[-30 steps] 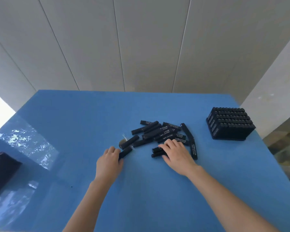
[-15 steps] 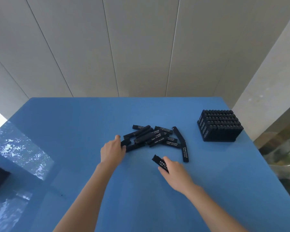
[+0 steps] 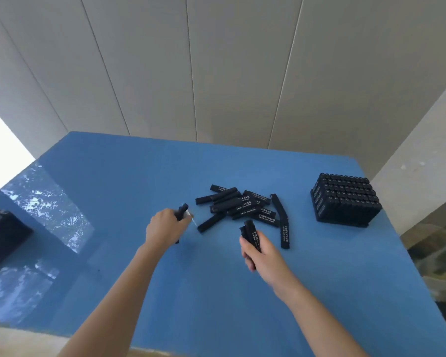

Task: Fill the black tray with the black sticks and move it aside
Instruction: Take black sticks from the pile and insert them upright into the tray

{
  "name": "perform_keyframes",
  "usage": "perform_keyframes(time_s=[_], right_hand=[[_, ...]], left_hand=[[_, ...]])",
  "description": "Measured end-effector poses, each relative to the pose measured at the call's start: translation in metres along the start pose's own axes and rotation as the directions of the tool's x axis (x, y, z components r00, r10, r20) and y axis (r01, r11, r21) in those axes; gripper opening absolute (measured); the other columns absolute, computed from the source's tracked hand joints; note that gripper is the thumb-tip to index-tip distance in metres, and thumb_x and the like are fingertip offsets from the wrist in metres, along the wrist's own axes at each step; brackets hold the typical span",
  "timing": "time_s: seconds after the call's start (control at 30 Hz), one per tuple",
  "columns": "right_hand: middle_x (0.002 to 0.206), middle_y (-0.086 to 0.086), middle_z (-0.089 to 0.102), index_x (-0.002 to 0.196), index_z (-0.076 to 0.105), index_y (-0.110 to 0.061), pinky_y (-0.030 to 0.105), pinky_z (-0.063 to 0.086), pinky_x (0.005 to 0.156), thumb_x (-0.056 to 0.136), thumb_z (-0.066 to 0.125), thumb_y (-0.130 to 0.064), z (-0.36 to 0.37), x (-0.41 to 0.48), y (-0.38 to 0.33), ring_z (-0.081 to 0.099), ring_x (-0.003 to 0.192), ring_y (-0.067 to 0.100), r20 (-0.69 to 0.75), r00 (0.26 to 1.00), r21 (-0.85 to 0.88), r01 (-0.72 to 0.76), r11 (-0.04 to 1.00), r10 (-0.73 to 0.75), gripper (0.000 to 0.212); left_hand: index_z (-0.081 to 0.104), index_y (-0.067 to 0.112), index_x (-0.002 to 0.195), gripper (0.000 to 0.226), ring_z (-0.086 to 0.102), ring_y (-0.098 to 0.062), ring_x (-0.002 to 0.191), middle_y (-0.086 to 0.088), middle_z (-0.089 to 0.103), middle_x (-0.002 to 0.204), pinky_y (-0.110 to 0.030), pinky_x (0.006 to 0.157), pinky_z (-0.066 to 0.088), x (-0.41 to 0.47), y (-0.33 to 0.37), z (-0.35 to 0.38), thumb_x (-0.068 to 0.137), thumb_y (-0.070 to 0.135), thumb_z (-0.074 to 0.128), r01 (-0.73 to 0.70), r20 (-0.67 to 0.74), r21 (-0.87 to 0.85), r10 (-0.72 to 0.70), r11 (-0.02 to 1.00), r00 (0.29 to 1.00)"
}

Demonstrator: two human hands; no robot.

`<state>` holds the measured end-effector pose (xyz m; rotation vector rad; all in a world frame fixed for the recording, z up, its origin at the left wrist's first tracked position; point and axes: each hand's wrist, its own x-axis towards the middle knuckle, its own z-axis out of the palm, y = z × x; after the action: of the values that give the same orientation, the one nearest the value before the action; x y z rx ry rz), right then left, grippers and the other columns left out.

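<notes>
Grip: left hand (image 3: pixel 162 228) on one black stick (image 3: pixel 182 210), right hand (image 3: pixel 264 256) on two sticks (image 3: pixel 251 233); roughly a dozen loose sticks (image 3: pixel 242 204) beyond; one full black tray (image 3: pixel 340 221) rightward.

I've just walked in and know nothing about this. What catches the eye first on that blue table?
A loose pile of black sticks lies in the middle of the blue table, some printed with white lettering. Just in front of it, the left hand and the right hand each grip sticks. Near the table's far right edge stands a black tray packed with sticks.
</notes>
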<state>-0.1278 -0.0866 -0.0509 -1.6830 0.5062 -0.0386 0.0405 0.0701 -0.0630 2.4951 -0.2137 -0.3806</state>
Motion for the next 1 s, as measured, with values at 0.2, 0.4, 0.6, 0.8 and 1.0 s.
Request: perform_keyframes(time_s=[0.2,0.4,0.6,0.8,1.0], right_hand=[[0.068,-0.004,0.049,0.099,0.053,-0.011,0.019,0.040,0.057,0.095,0.048,-0.020,0.042,-0.004,-0.014,0.041,0.054,0.008,0.165,0.986,0.200,-0.043,0.979,0.010,0.011],[0.073,-0.001,0.051,0.101,0.044,-0.014,0.021,0.038,0.055,0.097,0.045,-0.020,0.109,-0.019,-0.028,0.039,0.050,0.009,0.264,0.964,0.235,-0.055,0.970,-0.010,0.008],[0.075,-0.001,0.054,0.101,0.038,-0.013,0.022,0.037,0.054,0.099,0.039,-0.023,0.210,-0.047,-0.045,0.040,0.049,0.009,0.361,0.931,0.217,-0.028,0.976,-0.054,0.011],[0.081,0.001,0.051,0.106,0.040,-0.007,0.021,0.038,0.051,0.099,0.039,-0.025,0.342,-0.088,-0.061,0.041,0.049,0.007,0.403,0.911,0.215,0.002,0.977,-0.091,0.020],[0.080,0.000,0.049,0.107,0.039,-0.010,0.018,0.040,0.053,0.099,0.036,-0.034,0.443,-0.113,-0.080,0.043,0.056,0.009,0.467,0.879,0.180,0.011,0.984,-0.095,0.026]], left_hand=[[0.054,0.005,0.081,0.015,0.058,-0.018,0.049,-0.005,0.067,0.064,-0.032,0.063,0.055,-0.057,-0.045,-0.026,0.092,0.004,0.044,0.217,0.194,-0.690,-0.112,0.691,0.975],[0.057,0.002,0.095,0.014,0.029,-0.013,0.042,0.002,0.029,0.053,-0.021,0.040,0.028,-0.113,-0.107,-0.064,0.096,0.007,0.045,0.244,0.232,-0.838,-0.085,0.489,0.969],[0.063,0.001,0.089,0.016,0.024,-0.012,0.041,0.000,0.022,0.054,-0.021,0.040,0.023,-0.157,-0.164,-0.111,0.091,0.016,0.059,0.209,0.159,-0.844,-0.143,0.494,0.977],[0.066,0.002,0.086,0.019,0.025,-0.013,0.042,0.002,0.025,0.049,-0.022,0.041,0.025,-0.191,-0.237,-0.180,0.085,0.021,0.067,0.144,0.083,-0.873,-0.149,0.467,0.985],[0.047,0.014,0.061,0.031,0.026,-0.011,0.038,0.005,0.028,0.044,-0.021,0.038,0.025,-0.196,-0.303,-0.234,0.084,0.014,0.067,0.089,0.007,-0.903,-0.194,0.419,0.981]])
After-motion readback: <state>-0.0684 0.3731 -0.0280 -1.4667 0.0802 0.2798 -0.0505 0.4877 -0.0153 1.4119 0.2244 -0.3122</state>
